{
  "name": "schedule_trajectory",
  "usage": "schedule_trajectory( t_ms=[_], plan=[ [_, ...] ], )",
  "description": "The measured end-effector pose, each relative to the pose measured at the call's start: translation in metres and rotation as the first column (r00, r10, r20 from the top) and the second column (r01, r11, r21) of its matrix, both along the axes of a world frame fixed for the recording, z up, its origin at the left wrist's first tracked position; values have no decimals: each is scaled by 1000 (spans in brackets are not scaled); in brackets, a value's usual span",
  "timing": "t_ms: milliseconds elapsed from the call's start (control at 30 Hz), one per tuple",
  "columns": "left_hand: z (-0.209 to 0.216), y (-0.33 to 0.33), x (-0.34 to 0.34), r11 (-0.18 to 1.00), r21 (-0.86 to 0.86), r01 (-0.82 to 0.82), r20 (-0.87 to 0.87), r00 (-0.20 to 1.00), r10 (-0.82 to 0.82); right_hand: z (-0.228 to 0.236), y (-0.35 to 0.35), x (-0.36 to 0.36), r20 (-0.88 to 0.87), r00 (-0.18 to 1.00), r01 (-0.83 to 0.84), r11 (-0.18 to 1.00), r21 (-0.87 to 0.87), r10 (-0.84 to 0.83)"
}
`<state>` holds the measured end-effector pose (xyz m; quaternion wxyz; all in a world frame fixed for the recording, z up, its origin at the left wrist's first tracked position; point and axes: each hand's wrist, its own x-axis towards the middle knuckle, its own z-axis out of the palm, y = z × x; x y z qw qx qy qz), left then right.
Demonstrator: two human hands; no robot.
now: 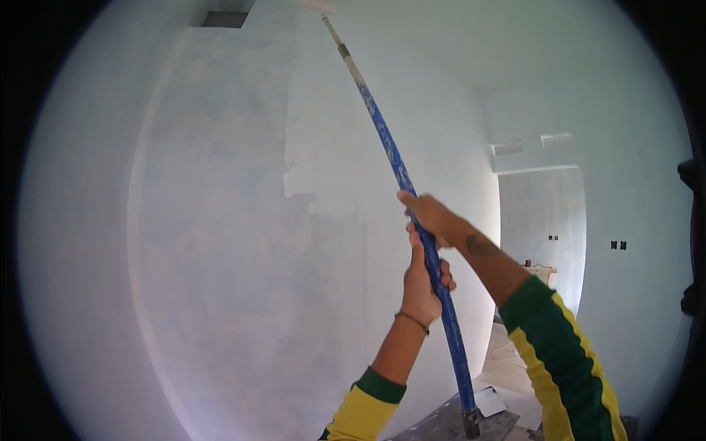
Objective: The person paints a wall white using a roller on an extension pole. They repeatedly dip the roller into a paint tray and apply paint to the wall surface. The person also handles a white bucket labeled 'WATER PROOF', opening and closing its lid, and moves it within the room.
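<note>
A long blue extension pole (387,140), smeared with white paint, slants up and to the left across the view. My right hand (432,219) is wrapped round it at about mid-length. Just below, my left hand (421,288) grips the same pole, its thumb pointing up along the shaft. The pole's pale upper end reaches the top of the wall (220,235), where what it carries is cut off and too faint to make out. Fresh, lighter paint covers the wall right of a ragged edge; left of it the surface is patchy blue-grey. The pole's dark lower end hangs near the floor.
A doorway (542,220) opens at the right, with a small wooden table (542,272) beyond it. Black outlet boxes (618,245) sit in the right wall. A dark board or sheet (441,424) and a white sheet (490,401) lie on the floor. A square opening (225,19) shows at upper left.
</note>
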<state>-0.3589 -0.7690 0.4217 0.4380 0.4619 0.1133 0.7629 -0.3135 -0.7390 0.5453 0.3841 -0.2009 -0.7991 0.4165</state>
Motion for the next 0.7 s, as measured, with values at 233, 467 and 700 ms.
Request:
schedule_trajectory(
  t_ms=[233, 467, 700],
  plan=[
    [21, -40, 7, 964, -263, 23, 118, 993, 9, -6, -23, 7, -36, 999, -7, 998, 58, 9],
    [148, -43, -87, 899, -205, -387, 4, 918, 396, -7, -68, 36, 44, 999, 5, 998, -58, -2],
    [384, -82, -117, 782, -159, -603, -350, 775, 526, -47, -126, 112, 83, 986, 137, 984, 118, -147]
  ],
)
